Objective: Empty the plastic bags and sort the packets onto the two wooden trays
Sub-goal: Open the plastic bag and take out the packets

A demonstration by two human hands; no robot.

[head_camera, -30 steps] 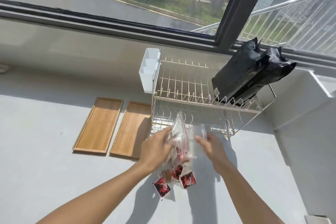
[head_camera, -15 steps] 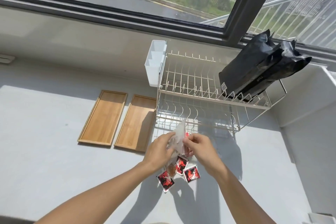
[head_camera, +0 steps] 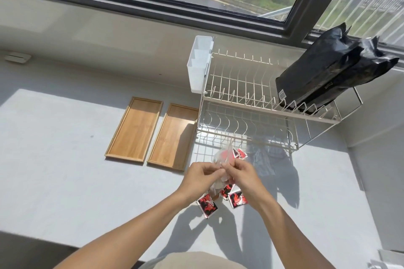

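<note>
My left hand and my right hand meet over the counter, both pinching a clear plastic bag that holds red-and-black packets. Under my hands several loose red-and-black packets lie on the counter, one at the left and one at the right. Two bare wooden trays lie side by side to the left, the left tray and the right tray. A second clear bag lies flat on the counter to the right of my hands.
A two-level wire dish rack stands behind my hands, with a white cutlery holder on its left side and two black pouches on its top shelf. A window runs along the back. The counter meets a wall on the right.
My right hand moved left and joined my left hand on the bag. The other clear bag left my right hand and now lies on the counter. The camera view tilted down.
</note>
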